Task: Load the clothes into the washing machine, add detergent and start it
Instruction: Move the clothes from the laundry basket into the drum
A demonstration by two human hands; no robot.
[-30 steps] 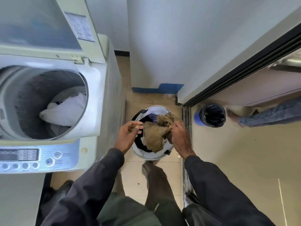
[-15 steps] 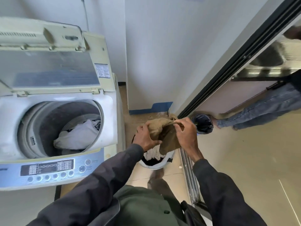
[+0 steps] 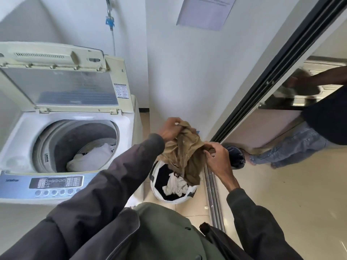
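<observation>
A tan garment (image 3: 185,156) hangs in the air above the white laundry basket (image 3: 173,200), held by both hands. My left hand (image 3: 170,129) grips its upper edge and my right hand (image 3: 216,156) pinches its right side. The basket on the floor holds dark and white clothes (image 3: 176,184). To the left stands the top-loading washing machine (image 3: 124,121) with its lid (image 3: 62,85) raised. A white cloth (image 3: 92,158) lies inside the drum. The control panel (image 3: 56,182) runs along the machine's front edge.
A sliding-door track (image 3: 213,194) runs along the floor right of the basket. A dark bucket (image 3: 235,156) stands just past it. Another person in jeans (image 3: 293,149) stands at the right by a counter. A white wall is straight ahead.
Both hands have lifted the tan garment higher out of the basket and spread it apart. The view has tilted up, showing more of the machine's lid and wall.
</observation>
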